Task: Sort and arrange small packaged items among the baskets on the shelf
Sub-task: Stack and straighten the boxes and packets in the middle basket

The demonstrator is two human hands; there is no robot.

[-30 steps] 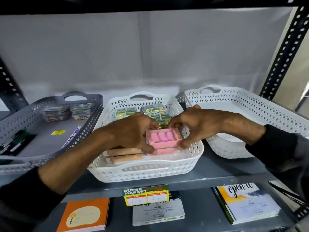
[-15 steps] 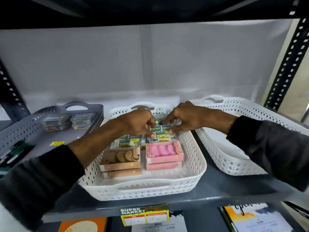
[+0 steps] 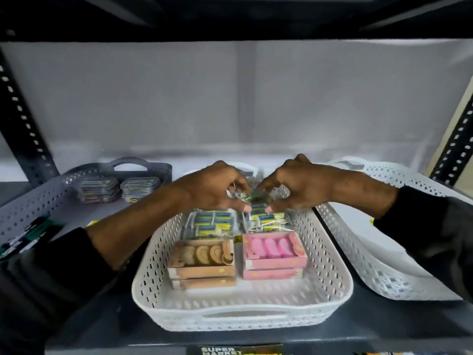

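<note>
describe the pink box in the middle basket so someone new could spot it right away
Find the white basket in the middle of the shelf, between a grey basket and another white one. At its front stand two short stacks of boxes; the pink box tops the right stack. Its neighbour, the tan box, shows brown pieces, not pink ones.

- Back wall (image 3: 230, 98): pale grey panel closing the far side of the bay, with a faint vertical seam near its middle; evenly lit, brightest along its lower edge.
- Shelf (image 3: 371, 326): dark grey metal deck, seen at the near edge.
- Upper shelf (image 3: 230, 19): dark underside across the top, in shadow.
- Left upright (image 3: 23, 119): black perforated post, leaning inward.
- Right upright (image 3: 458, 139): matching perforated post; a beige surface lies beyond it.
- Price label (image 3: 235, 351): strip at the near edge, partly cut off.
</note>
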